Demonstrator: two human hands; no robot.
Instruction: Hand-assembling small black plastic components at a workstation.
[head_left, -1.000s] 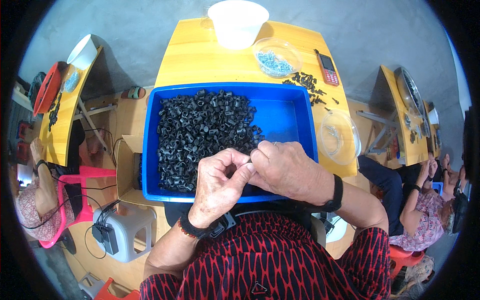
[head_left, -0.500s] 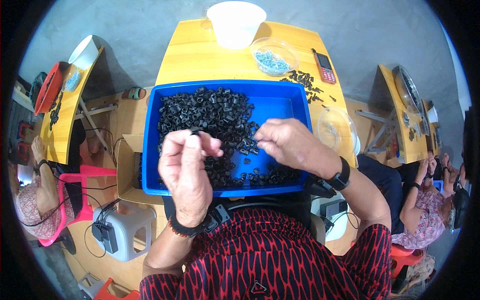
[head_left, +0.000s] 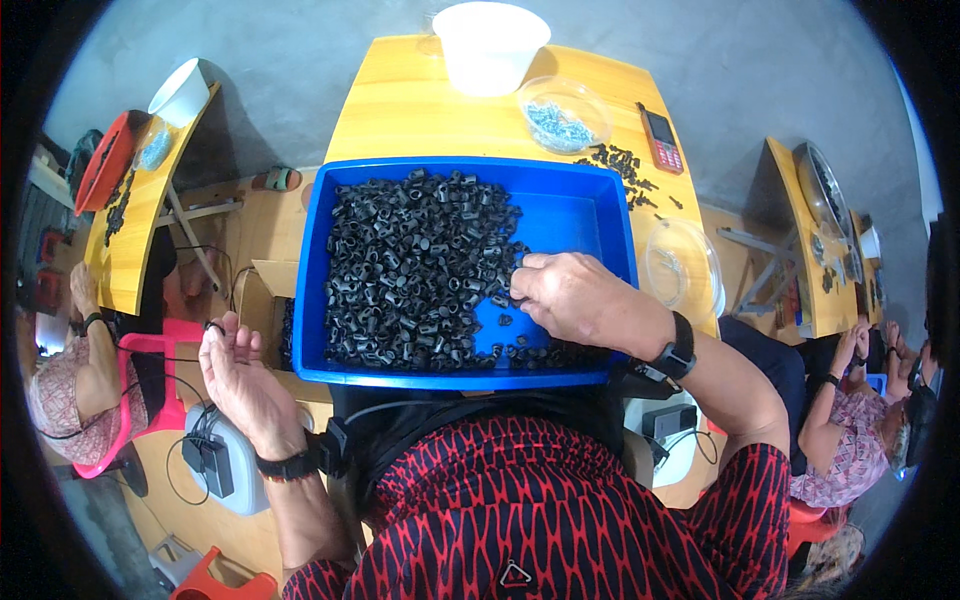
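A blue tray (head_left: 312, 270) in front of me holds a broad heap of small black plastic fittings (head_left: 410, 270), many of them short hollow caps. My left hand (head_left: 250, 390) is off the tray's left side, palm turned up. Between its thumb and fingertips sits one small black plastic part (head_left: 213, 327). Over the right part of the tray, my right hand (head_left: 580, 300) has its fingertips pinched together at the edge of the heap. Whatever lies between them is too small or hidden to name.
Behind the tray, a yellow table (head_left: 385, 100) bears a white bucket (head_left: 490, 50), a clear bowl of silvery screws (head_left: 560, 125), loose black pieces (head_left: 625, 165), a red phone (head_left: 660, 140) and a clear lidded container (head_left: 680, 265). A cardboard box (head_left: 262, 300) stands left. Other people sit at both sides.
My left hand has moved from above the tray out to its left, palm turning upward. My right hand stays near the same spot, fingers still pinched. The view has shifted slightly.
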